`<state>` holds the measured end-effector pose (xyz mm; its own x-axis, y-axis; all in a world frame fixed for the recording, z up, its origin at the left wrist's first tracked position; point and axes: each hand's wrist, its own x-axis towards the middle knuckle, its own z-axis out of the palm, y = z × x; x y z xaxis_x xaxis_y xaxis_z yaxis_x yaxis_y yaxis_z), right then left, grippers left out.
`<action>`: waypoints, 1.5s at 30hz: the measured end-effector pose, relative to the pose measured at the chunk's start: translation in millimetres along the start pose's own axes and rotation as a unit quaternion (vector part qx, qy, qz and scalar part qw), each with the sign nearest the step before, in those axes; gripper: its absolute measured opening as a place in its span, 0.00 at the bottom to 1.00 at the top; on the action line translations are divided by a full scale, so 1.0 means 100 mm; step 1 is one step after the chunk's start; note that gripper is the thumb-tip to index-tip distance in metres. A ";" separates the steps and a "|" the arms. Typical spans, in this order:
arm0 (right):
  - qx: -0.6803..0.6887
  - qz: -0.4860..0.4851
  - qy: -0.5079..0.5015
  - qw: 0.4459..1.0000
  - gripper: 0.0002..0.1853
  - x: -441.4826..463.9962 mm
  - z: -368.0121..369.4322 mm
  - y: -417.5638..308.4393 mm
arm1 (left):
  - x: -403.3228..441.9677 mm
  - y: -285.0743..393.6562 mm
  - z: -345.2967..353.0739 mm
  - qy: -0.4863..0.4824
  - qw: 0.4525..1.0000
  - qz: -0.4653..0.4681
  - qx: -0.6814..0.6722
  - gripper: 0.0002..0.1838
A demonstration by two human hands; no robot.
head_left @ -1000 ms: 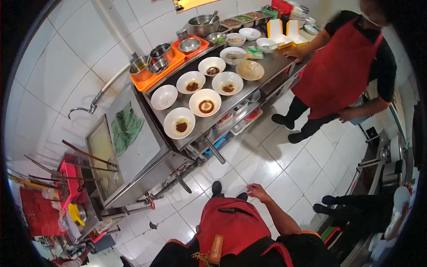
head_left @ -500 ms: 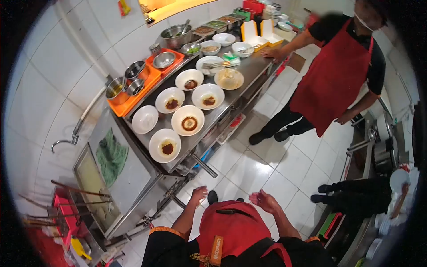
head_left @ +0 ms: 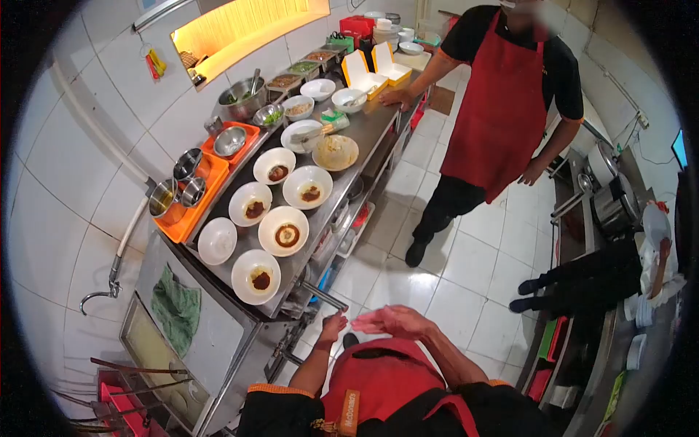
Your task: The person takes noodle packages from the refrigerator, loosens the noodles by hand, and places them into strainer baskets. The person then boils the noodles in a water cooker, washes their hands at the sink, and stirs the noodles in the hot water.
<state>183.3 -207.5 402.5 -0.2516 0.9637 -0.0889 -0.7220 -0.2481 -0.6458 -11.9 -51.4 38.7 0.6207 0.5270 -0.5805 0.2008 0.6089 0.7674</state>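
Note:
My left hand [head_left: 333, 327] is raised in front of my red apron, fingers loosely apart and nothing in them. It is close to a metal bar [head_left: 331, 300] at the steel counter's corner. Level with it, my right hand [head_left: 399, 321] reaches across with stretched fingers, somewhat blurred, and also holds nothing. A small gap separates the two hands. The nearest white bowl [head_left: 250, 288] on the counter has dark sauce in its bottom. Several similar bowls with sauce, such as this white bowl [head_left: 284, 250], stand behind it.
A person in a red apron [head_left: 497, 109] stands across the tiled floor, one hand on the counter [head_left: 378, 135]. Orange trays [head_left: 209, 191] carry metal pots. A green cloth [head_left: 177, 309] lies on the steel surface at left. Another person's dark legs [head_left: 575, 275] show at right.
My right hand has moved left toward my left hand, so the two are closer together. The view has shifted, and the other person in the red apron has moved their feet.

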 end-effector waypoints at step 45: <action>0.000 -0.201 -0.203 0.958 0.56 -0.34 0.91 -0.57 | -1.22 -0.06 0.18 0.047 0.976 0.068 0.202 0.10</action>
<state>174.2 -235.3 511.0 -0.1834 0.8636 0.4697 -0.8138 0.1346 -0.5654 -75.2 -129.4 109.7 0.5944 0.6499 -0.4736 0.4157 0.2558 0.8728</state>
